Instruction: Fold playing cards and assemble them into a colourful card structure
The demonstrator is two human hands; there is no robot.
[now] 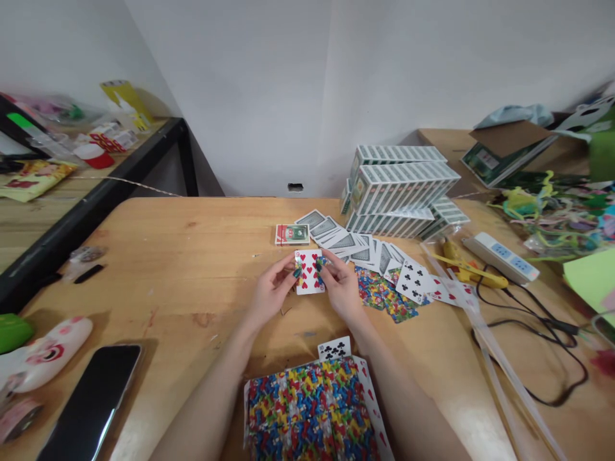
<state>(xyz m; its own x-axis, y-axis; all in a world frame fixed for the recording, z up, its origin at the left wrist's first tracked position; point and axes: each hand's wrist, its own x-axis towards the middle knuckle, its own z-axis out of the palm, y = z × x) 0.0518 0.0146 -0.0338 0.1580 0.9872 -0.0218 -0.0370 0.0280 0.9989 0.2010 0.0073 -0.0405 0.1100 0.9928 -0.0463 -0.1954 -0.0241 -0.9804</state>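
Nine of hearts, pinched between left hand, right hand

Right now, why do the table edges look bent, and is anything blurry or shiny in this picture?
Head view: wide lens bows the pale wooden table and walls; even, soft light, faint shadows under the left hand and right hand holding the sharp nine-of-hearts card; the black phone shows glare; the coloured paper clutter at the far right smears.
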